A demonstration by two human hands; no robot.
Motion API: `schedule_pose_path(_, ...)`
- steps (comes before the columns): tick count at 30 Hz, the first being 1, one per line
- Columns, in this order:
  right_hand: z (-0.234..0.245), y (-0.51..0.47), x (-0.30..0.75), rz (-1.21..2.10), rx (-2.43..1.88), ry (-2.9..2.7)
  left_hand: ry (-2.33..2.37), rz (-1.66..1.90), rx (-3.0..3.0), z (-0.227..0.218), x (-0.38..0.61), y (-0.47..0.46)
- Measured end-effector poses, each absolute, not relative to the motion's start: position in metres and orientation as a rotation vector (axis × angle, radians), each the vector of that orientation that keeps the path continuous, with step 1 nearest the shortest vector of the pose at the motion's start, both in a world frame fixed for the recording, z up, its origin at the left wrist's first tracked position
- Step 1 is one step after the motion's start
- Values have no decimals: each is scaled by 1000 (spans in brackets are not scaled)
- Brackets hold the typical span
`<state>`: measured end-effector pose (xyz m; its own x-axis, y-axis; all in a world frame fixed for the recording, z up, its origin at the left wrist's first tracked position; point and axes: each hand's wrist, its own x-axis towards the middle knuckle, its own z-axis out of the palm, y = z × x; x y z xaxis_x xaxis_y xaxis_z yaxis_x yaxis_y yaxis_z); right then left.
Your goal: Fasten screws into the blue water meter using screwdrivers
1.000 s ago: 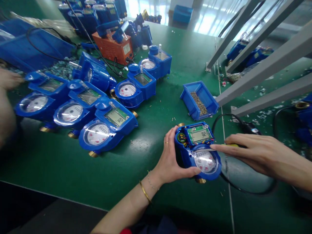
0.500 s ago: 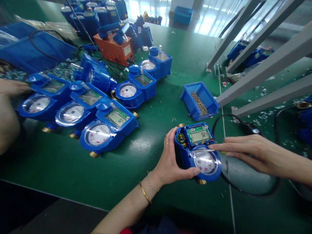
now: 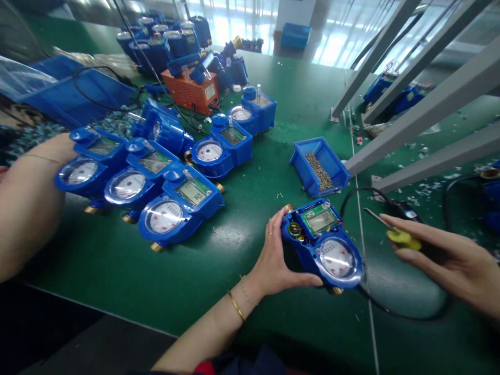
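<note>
A blue water meter [image 3: 338, 258] with its upper housing uncovered rests on the green table, its circuit board, small display and wiring exposed. My left hand [image 3: 273, 258] grips it from the left, thumb along the lower edge of the dial and fingers behind the housing. To the right of the meter, my right hand [image 3: 449, 255] is closed on a screwdriver [image 3: 402, 238] with a yellow handle. Its thin metal shaft points up and left, apart from the meter. Several closed meters, such as one with a lit display [image 3: 166, 216], stand to the left.
A blue bin [image 3: 341, 177] of small screws sits beyond the meter. An orange box [image 3: 191, 91] stands farther back with meters on it. Grey metal legs [image 3: 414, 125] and a black cable [image 3: 406, 315] are at right. Another person's arm [image 3: 35, 203] reaches in at left.
My right hand has drawn the screwdriver off the meter, to the right. The meter has turned slightly in my left hand. At left, the other person's arm has come farther in, beside the meters.
</note>
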<state>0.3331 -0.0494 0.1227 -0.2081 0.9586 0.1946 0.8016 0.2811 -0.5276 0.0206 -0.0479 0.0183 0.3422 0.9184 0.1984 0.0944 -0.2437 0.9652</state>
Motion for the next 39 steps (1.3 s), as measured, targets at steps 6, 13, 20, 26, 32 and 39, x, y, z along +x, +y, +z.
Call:
schedule_pose_path(6, 95, -71, 283, 897, -1843, -1609, 1027, 1068, 1553, 38, 22, -52)
schedule_pose_path(13, 90, -81, 255, 1039, -1784, -1429, 1284, 966, 1635, 81, 27, -41)
schedule_pose_path(20, 85, -86, 254, 1114, -1748, -1341, 1373, 795, 1951, 99, 21, -25)
schedule_pose_path(26, 77, -90, 254, 1120, -1717, -1318, 1326, 1052, 1923, 96, 10, -29)
schedule_pose_path(32, 75, -91, 248, 1104, -1680, -1245, 1321, 1080, 2316, 109, 18, -45)
schedule_pose_path(39, 74, -90, 246, 1086, -1641, -1260, 1463, 862, 2552, 120, 31, -54)
